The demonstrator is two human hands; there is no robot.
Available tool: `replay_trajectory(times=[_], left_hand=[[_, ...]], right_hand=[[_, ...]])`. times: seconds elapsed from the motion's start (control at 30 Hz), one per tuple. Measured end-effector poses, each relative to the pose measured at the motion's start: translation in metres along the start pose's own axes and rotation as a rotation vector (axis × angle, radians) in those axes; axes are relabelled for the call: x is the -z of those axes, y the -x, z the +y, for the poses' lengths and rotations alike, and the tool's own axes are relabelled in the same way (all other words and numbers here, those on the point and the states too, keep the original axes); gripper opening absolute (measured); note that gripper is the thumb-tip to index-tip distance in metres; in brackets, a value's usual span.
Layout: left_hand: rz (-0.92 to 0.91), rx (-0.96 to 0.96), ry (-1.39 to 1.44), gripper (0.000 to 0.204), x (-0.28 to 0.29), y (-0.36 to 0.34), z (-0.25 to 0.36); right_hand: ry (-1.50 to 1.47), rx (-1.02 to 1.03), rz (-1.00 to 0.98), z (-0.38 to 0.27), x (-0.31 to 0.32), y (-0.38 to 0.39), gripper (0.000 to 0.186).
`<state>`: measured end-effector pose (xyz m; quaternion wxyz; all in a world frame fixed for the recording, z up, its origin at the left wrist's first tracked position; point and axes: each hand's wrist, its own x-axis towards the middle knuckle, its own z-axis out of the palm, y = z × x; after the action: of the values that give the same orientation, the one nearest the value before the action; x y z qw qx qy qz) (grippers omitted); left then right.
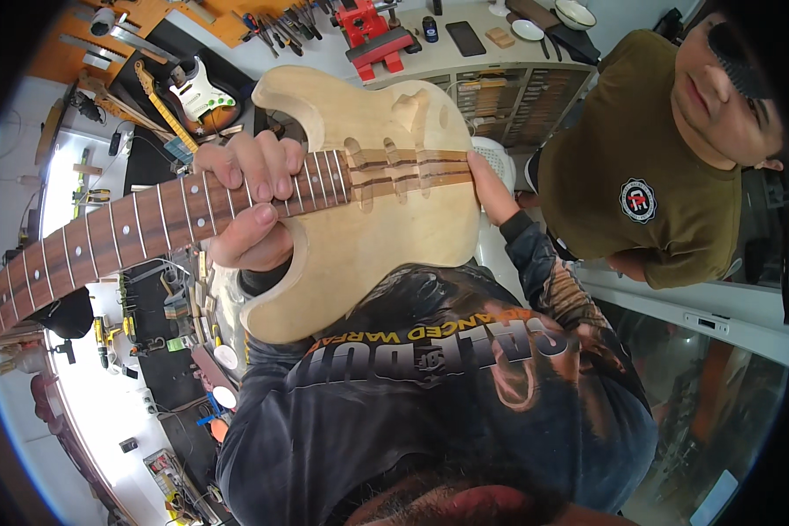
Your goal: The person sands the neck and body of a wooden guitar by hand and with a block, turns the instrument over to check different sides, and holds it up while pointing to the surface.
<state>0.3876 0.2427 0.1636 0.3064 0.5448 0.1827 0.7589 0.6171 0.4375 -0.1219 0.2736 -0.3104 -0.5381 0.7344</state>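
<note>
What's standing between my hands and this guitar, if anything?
Nothing visible stands in the way: your left hand is wrapped directly around the neck, and your right hand lies against the far end of the pale wooden body. Anything behind the body is hidden.

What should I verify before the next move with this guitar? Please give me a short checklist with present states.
1. Left hand secure on the neck: ok, fingers over one edge, thumb at the other.
2. Right hand gripping the body at its end: cannot tell, fingers are hidden.
3. No strings over the neck: ok, none visible.
4. Headstock end: cannot tell, out of view.
5. Plenty of room on the right: probably not ok, a co-worker stands close.
</note>
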Motion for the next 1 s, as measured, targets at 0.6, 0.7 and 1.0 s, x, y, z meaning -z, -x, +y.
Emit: replay_trajectory(times=[0.6,0.7,1.0], left_hand=[[0.79,0.383,-0.079,0.027,0.125,0.133,0.116],[0.995,0.373,-0.055,0.024,0.138,0.175,0.106],[1.133,0.292,-0.153,0.026,0.136,0.246,0.096]], right_hand=[[-0.397,0.013,-0.045,-0.061,0.054,0.055,0.047],[-0.184,0.04,-0.065,-0.071,0.055,0.05,0.049],[-0.059,0.123,0.045,-0.098,0.045,0.039,0.047]])
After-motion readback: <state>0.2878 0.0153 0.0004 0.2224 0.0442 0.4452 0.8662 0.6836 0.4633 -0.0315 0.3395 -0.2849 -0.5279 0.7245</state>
